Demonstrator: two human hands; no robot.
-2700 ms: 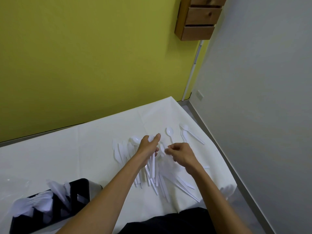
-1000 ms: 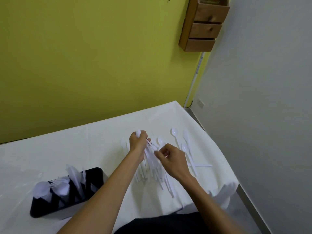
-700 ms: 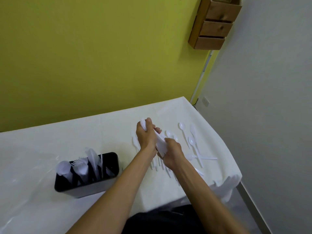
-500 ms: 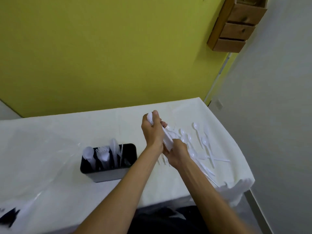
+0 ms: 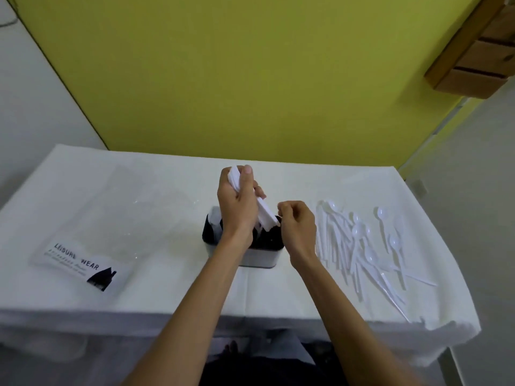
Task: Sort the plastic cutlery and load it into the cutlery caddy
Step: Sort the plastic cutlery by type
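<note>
On the left of the white-clothed table (image 5: 278, 296) lies a clear plastic bag with a black print (image 5: 83, 257). It reads "LEISURE WEAR"; the small line under it is too blurry to read.

In the middle, the left hand (image 5: 237, 207) grips a bunch of white plastic cutlery (image 5: 264, 215), tips down over the black cutlery caddy with a pale base (image 5: 259, 254). To do it well: keep the bunch straight up, aim at 1 slot w/ the same kind, then let go low so nothing tips out.

The right hand (image 5: 298, 227) is curled by the bunch's low end; can't tell if it pinches anything.

On the right, loose white plastic spoons & other pieces (image 5: 359, 240) wait on the cloth.
</note>
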